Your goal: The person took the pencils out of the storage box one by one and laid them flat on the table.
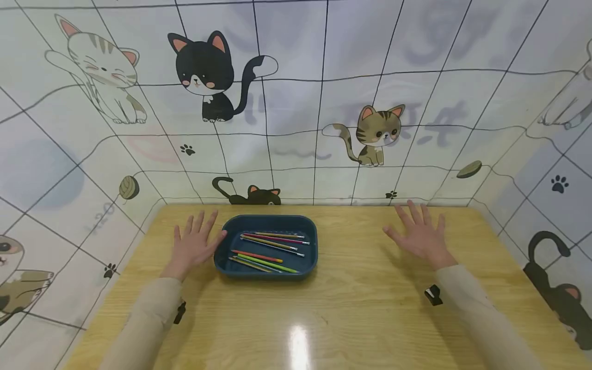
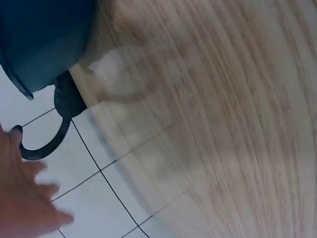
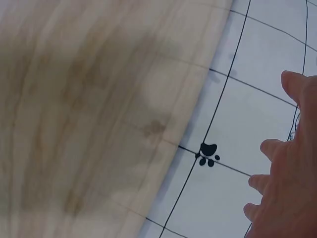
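Note:
A dark blue tray (image 1: 265, 275) stands on the wooden table, left of the middle, with several pencils (image 1: 268, 257) lying in two loose groups inside. Some are plain with white-tipped ends; others are red, orange and bright green. My left hand (image 1: 194, 244) is spread just left of the tray, its thumb close to the rim; whether it touches cannot be told. In the left wrist view, the tray's wall (image 2: 47, 39) shows near the blurred left hand (image 2: 25, 188). Far to the right, my right hand (image 1: 421, 236) spreads its fingers over the table, holding nothing.
The light wooden table (image 1: 351, 308) reaches back to a white sheet (image 1: 296, 103) with grid lines and cartoon cats, which also rises on both sides. Small black devices (image 1: 433, 295) show beneath each forearm. A bright reflection lies near the table's front.

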`<state>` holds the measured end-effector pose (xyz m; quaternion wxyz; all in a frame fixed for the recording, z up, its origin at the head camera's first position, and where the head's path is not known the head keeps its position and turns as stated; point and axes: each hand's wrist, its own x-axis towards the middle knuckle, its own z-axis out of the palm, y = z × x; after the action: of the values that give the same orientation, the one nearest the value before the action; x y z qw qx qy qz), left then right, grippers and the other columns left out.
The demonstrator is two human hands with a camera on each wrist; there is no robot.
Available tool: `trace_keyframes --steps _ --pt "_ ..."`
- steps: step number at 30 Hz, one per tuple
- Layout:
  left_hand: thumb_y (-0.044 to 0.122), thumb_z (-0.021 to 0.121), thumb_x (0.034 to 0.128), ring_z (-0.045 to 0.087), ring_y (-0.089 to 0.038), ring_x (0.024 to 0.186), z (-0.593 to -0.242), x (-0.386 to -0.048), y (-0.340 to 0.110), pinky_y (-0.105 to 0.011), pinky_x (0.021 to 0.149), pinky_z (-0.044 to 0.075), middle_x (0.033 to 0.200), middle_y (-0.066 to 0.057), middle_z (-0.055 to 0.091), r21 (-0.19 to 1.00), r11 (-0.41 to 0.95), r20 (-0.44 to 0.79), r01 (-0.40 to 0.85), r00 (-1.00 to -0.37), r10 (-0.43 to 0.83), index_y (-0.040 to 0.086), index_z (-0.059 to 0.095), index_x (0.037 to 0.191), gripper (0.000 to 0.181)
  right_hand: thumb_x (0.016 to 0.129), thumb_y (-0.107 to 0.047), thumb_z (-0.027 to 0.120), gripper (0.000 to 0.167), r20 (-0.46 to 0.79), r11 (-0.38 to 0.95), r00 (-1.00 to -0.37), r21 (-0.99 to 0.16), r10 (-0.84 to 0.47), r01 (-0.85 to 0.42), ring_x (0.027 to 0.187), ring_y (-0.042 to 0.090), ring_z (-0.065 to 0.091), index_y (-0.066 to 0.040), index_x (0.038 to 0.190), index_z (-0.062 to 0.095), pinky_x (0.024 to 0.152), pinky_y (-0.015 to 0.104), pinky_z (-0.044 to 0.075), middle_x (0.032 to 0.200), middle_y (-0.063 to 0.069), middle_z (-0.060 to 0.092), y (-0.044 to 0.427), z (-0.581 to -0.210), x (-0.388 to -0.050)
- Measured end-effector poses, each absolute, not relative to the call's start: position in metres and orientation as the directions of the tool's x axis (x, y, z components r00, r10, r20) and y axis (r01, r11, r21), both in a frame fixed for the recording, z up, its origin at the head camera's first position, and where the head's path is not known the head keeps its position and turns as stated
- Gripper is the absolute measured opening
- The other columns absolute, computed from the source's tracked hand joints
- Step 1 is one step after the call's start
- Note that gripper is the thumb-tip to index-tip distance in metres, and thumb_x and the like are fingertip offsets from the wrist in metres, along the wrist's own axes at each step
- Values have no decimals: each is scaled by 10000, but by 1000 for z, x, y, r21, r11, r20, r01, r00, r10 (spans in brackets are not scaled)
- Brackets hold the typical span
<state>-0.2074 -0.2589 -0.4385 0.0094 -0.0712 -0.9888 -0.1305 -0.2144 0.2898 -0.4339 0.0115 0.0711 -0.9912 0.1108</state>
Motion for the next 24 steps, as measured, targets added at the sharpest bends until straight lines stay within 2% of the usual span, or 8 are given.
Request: trace_keyframes --steps 5,9,13,17,24 --pt "525 395 1000 146 -486 1392 -442 -200 -251 -716 1029 33 1553 -259 165 392 892 13 226 -971 240 117 141 1560 738 933 -674 364 837 40 956 -985 -238 -168 -173 1416 462 -40 -142 1555 192 999 718 -100 1583 217 72 276 -448 -212" --pt "489 476 982 164 -466 1396 -449 -195 -246 -718 1026 55 1557 -261 145 482 834 6 267 -953 302 123 78 1566 795 946 -642 382 810 45 941 -976 -257 -215 -219 1427 433 -21 -108 1539 244 1027 691 -86 1578 225 94 261 -456 -209" --pt "454 596 933 114 -452 1411 -457 -193 -245 -690 1047 98 1573 -246 78 586 757 2 288 -935 355 162 -19 1565 930 959 -575 441 745 94 907 -951 -285 -294 -309 1426 433 42 -84 1507 330 1059 672 -15 1567 241 125 242 -460 -209" --pt "381 727 857 62 -438 1420 -461 -192 -245 -638 1073 145 1581 -228 20 703 653 -14 282 -913 408 122 -48 1557 1076 948 -508 524 694 151 859 -913 -312 -378 -407 1423 417 108 -84 1481 391 1080 644 82 1560 235 164 219 -458 -210" --pt "336 781 818 33 -424 1425 -469 -193 -247 -601 1096 119 1578 -237 -39 771 589 -35 241 -908 418 81 -105 1539 1170 922 -448 608 668 221 761 -849 -378 -479 -528 1380 397 275 -128 1476 414 1047 587 288 1560 185 214 178 -447 -208"
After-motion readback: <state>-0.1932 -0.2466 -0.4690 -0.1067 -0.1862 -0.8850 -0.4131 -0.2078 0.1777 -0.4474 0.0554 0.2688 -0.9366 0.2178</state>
